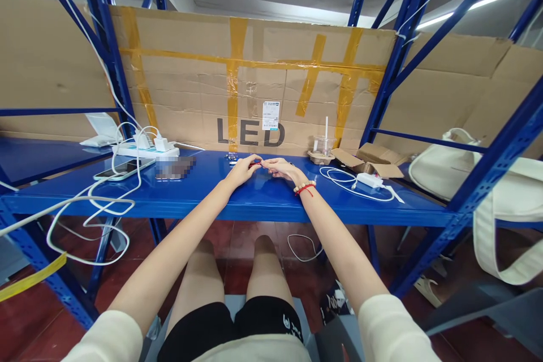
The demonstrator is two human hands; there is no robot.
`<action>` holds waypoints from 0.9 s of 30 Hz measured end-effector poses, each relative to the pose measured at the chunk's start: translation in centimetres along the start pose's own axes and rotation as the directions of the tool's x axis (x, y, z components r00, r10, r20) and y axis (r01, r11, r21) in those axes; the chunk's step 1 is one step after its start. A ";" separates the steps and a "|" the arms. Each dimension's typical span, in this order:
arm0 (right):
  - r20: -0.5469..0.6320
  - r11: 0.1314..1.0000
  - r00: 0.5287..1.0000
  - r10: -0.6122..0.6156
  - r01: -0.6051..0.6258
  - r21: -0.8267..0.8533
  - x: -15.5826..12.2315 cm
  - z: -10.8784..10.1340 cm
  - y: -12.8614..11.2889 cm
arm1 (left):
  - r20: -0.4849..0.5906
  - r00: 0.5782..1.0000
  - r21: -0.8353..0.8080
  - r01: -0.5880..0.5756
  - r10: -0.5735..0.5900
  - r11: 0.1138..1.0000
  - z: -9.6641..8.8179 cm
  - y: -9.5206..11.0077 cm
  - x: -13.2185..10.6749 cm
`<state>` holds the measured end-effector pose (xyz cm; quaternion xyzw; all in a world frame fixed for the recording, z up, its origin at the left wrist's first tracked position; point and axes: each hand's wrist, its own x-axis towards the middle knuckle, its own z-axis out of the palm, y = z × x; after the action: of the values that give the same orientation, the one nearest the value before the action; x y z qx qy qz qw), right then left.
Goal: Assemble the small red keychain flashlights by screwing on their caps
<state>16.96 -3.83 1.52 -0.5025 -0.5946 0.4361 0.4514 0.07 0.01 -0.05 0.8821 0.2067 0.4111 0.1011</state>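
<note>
- tiny red thing (255, 164) sits between the 2 hands, over the blue shelf (267, 198)
- left hand (245, 169): fingertips pinched on it
- right hand (282, 169): fingertips nearly together at its end, can't tell if they've got hold
- cup (321, 147) and charger (370, 180) off right, phone (127, 168) well left

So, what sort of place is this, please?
Probably a makeshift workstation in a workshop or storeroom: a blue metal rack shelf serves as the desk, a cardboard panel printed LED stands behind it, and a white power strip sits on top.
</note>
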 end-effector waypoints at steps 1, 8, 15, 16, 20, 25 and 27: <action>-0.002 1.000 1.000 0.003 -0.003 0.006 0.1 0.0 0.0 | -0.002 1.000 0.004 -0.002 0.002 1.000 0.0 0.0 0.0; -0.012 1.000 1.000 0.003 -0.002 0.012 0.2 0.1 0.2 | 0.007 0.999 0.070 0.034 -0.034 0.997 -0.1 0.3 0.1; -0.049 0.999 0.998 -0.029 0.028 -0.022 0.0 0.4 0.3 | 0.005 0.987 0.150 0.155 -0.158 0.976 0.2 0.3 0.1; -0.058 0.999 0.998 -0.036 0.034 -0.027 0.1 0.4 0.3 | -0.001 0.985 0.160 0.173 -0.175 0.972 0.3 0.3 0.1; -0.097 0.997 0.992 -0.075 0.073 -0.030 0.4 0.5 0.3 | -0.026 0.973 0.188 0.228 -0.227 0.955 0.3 0.3 0.0; -0.081 0.995 0.992 -0.099 0.098 -0.019 0.4 0.6 0.4 | -0.018 0.970 0.192 0.243 -0.244 0.951 0.4 0.3 0.0; -0.063 0.996 0.994 -0.093 0.092 -0.016 0.3 0.6 0.5 | -0.015 0.970 0.191 0.242 -0.244 0.951 0.4 0.2 0.0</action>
<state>16.46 -3.51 0.96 -0.4911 -0.6053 0.3946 0.4866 0.42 -0.18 -0.24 0.8575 0.3516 0.3697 0.0665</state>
